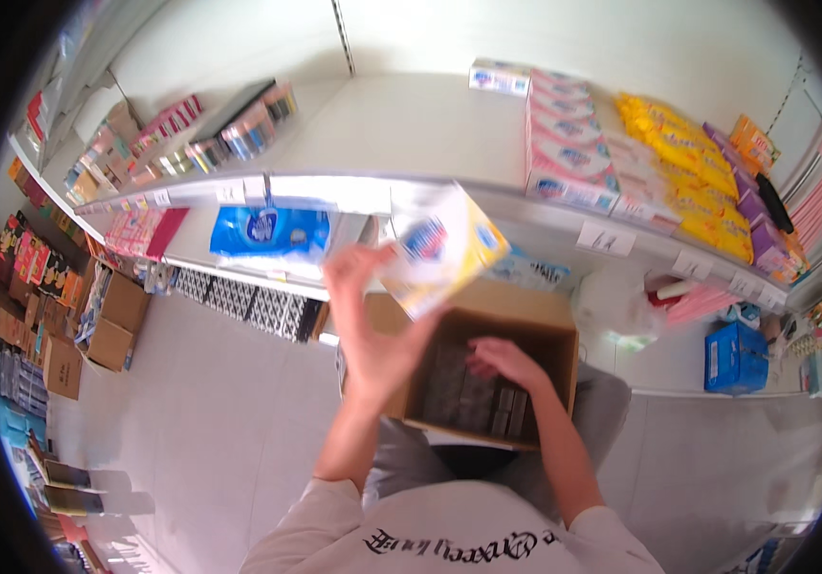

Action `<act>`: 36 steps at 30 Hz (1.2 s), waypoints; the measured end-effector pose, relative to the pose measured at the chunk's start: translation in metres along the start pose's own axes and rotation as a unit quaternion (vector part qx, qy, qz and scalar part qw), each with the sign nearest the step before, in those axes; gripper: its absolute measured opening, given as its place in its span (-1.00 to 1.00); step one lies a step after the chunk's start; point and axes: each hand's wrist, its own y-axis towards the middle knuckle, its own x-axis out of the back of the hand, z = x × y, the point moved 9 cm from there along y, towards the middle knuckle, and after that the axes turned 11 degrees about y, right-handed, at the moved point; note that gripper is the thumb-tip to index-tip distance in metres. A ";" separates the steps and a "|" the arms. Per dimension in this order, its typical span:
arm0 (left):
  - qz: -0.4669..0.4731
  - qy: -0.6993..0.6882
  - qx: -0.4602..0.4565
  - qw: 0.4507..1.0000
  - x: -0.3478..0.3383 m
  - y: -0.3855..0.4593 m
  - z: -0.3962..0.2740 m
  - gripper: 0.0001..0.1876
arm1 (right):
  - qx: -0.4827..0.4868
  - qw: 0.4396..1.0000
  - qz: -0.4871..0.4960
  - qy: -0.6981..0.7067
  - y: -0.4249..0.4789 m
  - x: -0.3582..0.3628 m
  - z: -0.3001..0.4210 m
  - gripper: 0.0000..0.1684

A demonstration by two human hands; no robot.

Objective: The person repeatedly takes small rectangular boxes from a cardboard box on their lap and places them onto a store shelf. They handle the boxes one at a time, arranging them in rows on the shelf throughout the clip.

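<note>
My left hand (375, 337) grips a white and yellow product box (446, 247) between thumb and fingers. The box is raised in front of the shelf edge, tilted and slightly blurred. Below it an open cardboard carton (561, 323) rests at my lap, its flaps spread. My right hand (507, 362) reaches into the carton from the right side. Dark, shadowed small boxes (454, 394) fill the carton's lower part. The right fingertips are blurred over them, and whether they hold anything cannot be made out.
On the upper shelf (411, 136) stand pink and white boxes (572, 154), yellow packets (683, 158) and jars (246, 133). Its front edge carries price tags (606, 238). A blue wipes pack (267, 231) lies on the lower shelf. Cartons (117, 323) stand at the left.
</note>
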 end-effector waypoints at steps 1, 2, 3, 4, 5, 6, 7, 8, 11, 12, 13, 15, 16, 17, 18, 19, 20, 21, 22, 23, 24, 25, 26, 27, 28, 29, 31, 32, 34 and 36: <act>0.043 0.000 0.029 0.999 -0.002 -0.028 0.001 -0.26 | -0.024 0.995 0.004 0.100 -0.007 -0.017 0.017 -0.42; 0.087 -0.010 0.063 0.994 -0.014 -0.055 0.005 -0.27 | -0.058 0.973 0.038 0.222 -0.002 -0.018 0.010 -0.35; 0.130 -0.015 0.098 0.987 -0.027 -0.083 0.012 -0.27 | -0.044 0.957 0.089 0.271 -0.006 -0.030 0.019 -0.29; 0.168 -0.026 0.113 0.979 -0.042 -0.110 0.016 -0.28 | -0.003 0.902 0.127 0.411 -0.017 -0.045 0.038 -0.20; 0.205 -0.045 0.124 0.970 -0.060 -0.132 0.020 -0.29 | 0.023 0.862 0.209 0.460 -0.025 -0.046 0.041 -0.08; 0.237 -0.017 0.103 0.966 -0.073 -0.151 0.022 -0.27 | 0.035 0.881 0.195 0.430 -0.028 -0.044 0.038 -0.03; 0.269 0.009 0.081 0.960 -0.085 -0.171 0.023 -0.25 | 0.046 0.898 0.180 0.398 -0.030 -0.042 0.035 0.01; 0.282 0.011 0.100 0.954 -0.095 -0.189 0.030 -0.22 | 0.025 0.896 0.207 0.392 -0.029 -0.039 0.028 -0.02; 0.328 0.001 0.151 0.933 -0.109 -0.220 0.056 -0.22 | -0.001 0.938 0.166 0.305 -0.029 -0.022 0.015 -0.04; 0.343 -0.013 0.172 0.923 -0.112 -0.227 0.063 -0.24 | -0.002 0.935 0.184 0.303 -0.029 -0.025 0.011 -0.10; 0.350 -0.017 0.179 0.919 -0.114 -0.229 0.066 -0.23 | 0.001 0.932 0.204 0.299 -0.028 -0.027 0.011 -0.14; 0.363 -0.025 0.192 0.911 -0.116 -0.231 0.072 -0.21 | 0.000 0.956 0.173 0.235 -0.018 -0.020 0.006 -0.18; 0.360 0.011 0.174 0.917 -0.116 -0.230 0.072 -0.23 | -0.002 0.966 0.158 0.203 -0.014 -0.016 0.003 -0.19; 0.358 0.012 0.163 0.919 -0.115 -0.231 0.069 -0.24 | -0.032 0.981 0.104 0.161 -0.011 -0.006 -0.006 -0.20; 0.356 0.013 0.152 0.922 -0.113 -0.231 0.066 -0.25 | -0.063 0.990 0.052 0.118 -0.008 0.005 -0.013 -0.20; 0.355 0.015 0.139 0.924 -0.112 -0.232 0.064 -0.27 | -0.093 0.993 -0.001 0.075 -0.005 0.018 -0.022 -0.21; 0.361 0.006 0.112 0.926 -0.113 -0.230 0.059 -0.37 | -0.071 0.990 -0.118 0.023 0.003 0.049 -0.040 -0.38; 0.424 -0.012 0.106 0.899 -0.121 -0.244 0.057 -0.39 | -0.072 0.987 -0.140 -0.009 0.007 0.066 -0.057 -0.46; 0.482 -0.028 0.102 0.869 -0.127 -0.259 0.055 -0.42 | -0.073 0.984 -0.157 -0.043 0.014 0.076 -0.066 -0.54; 0.536 -0.044 0.096 0.838 -0.133 -0.273 0.053 -0.44 | -0.072 0.979 -0.173 -0.079 0.020 0.085 -0.072 -0.62; 0.555 -0.042 0.058 0.829 -0.134 -0.284 0.051 -0.51 | -0.050 0.963 -0.226 -0.139 0.026 0.097 -0.076 -0.79; 0.578 -0.040 0.061 0.813 -0.137 -0.291 0.051 -0.52 | -0.058 0.941 -0.239 -0.235 0.031 0.110 -0.089 -0.76; 0.601 -0.040 0.060 0.796 -0.141 -0.294 0.050 -0.53 | -0.064 0.909 -0.251 -0.328 0.036 0.127 -0.100 -0.73; 0.623 -0.038 0.060 0.779 -0.144 -0.298 0.051 -0.54 | -0.069 0.869 -0.258 -0.417 0.040 0.137 -0.109 -0.69; 0.622 -0.039 0.071 0.779 -0.142 -0.300 0.051 -0.55 | -0.075 0.840 -0.277 -0.460 0.038 0.135 -0.120 -0.66; 0.616 -0.039 0.074 0.784 -0.142 -0.296 0.052 -0.55 | -0.072 0.807 -0.301 -0.503 0.038 0.129 -0.122 -0.63; 0.607 -0.042 0.079 0.790 -0.141 -0.292 0.054 -0.56 | -0.072 0.757 -0.301 -0.576 0.038 0.122 -0.127 -0.59; 0.605 -0.045 0.081 0.791 -0.140 -0.293 0.054 -0.56 | -0.074 0.741 -0.278 -0.606 0.039 0.118 -0.133 -0.58; 0.611 -0.047 0.083 0.786 -0.143 -0.295 0.056 -0.55 | -0.074 0.725 -0.247 -0.639 0.043 0.117 -0.144 -0.60; 0.612 -0.049 0.084 0.785 -0.144 -0.294 0.057 -0.55 | -0.069 0.726 -0.231 -0.644 0.044 0.122 -0.155 -0.66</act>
